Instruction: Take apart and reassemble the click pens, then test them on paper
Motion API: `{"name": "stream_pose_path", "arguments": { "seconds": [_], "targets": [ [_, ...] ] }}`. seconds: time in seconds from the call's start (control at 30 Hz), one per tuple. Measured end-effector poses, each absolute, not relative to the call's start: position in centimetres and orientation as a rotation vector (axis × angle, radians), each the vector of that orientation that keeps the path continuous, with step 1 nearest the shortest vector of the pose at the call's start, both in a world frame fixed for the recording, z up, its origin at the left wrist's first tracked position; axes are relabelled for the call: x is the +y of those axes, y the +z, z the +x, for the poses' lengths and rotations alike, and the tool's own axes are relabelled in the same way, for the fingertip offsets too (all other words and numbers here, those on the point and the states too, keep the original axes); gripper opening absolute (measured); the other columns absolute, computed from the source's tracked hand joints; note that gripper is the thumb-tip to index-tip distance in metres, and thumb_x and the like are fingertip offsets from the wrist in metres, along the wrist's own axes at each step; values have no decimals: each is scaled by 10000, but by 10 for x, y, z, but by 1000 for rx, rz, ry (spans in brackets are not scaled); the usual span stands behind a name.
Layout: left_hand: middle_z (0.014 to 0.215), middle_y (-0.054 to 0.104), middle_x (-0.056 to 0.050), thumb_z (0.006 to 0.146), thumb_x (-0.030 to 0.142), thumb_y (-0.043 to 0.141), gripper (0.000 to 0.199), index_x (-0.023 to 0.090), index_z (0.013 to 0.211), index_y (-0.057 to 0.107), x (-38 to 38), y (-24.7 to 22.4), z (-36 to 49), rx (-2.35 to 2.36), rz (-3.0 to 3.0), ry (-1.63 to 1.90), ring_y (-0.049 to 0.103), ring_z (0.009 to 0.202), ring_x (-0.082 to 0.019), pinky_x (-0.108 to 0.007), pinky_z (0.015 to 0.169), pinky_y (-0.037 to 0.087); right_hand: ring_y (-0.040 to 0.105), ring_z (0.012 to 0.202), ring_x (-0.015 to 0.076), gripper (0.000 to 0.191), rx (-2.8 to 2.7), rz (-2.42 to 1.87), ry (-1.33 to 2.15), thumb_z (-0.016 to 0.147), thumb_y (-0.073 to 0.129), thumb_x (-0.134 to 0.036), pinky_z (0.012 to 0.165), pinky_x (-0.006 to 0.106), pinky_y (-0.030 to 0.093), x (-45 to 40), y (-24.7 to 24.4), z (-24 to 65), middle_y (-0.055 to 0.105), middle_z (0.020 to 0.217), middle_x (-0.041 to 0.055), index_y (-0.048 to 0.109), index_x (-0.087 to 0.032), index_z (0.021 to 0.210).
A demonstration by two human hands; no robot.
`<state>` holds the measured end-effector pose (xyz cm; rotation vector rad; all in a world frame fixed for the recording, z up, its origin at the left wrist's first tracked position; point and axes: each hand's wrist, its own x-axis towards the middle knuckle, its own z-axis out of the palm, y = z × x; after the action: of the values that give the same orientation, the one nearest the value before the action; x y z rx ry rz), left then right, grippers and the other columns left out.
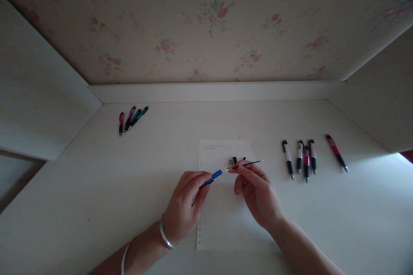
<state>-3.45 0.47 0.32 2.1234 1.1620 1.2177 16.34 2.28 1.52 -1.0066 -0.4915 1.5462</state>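
Observation:
My left hand [189, 200] is closed on a blue pen barrel [216, 175], its end pointing right. Between the thumb and fingers of my right hand [256, 187] is a thin dark pen refill [253, 163] with a whitish end close to the barrel. I cannot tell whether that end touches the barrel. Both hands are above a sheet of lined paper [226, 232] with punched holes down its left side and faint writing at the top. Small black pen parts [235, 160] lie on the sheet, partly hidden behind my right fingers.
Several pink, purple and teal pens [130, 118] lie at the back left of the white table [129, 189]. To the right lie several white-and-black pens [300, 157], with a pink pen [306, 163] among them. Another pink pen [336, 152] is farther right. White panels flank the table.

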Motion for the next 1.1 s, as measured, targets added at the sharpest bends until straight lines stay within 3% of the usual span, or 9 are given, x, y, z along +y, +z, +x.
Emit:
{"name": "stream_pose_path", "arguments": {
  "seconds": [1.1],
  "targets": [
    [1099, 710, -92, 934, 31, 574, 354, 195, 1240, 642, 3, 6, -35, 1139, 2199, 1231, 650, 1007, -214, -366, 875, 571, 580, 496, 103, 224, -703, -1088, 1502, 753, 837, -368, 496, 234, 443, 18, 14, 161, 760, 780, 50, 732, -192, 844]
  ]
}}
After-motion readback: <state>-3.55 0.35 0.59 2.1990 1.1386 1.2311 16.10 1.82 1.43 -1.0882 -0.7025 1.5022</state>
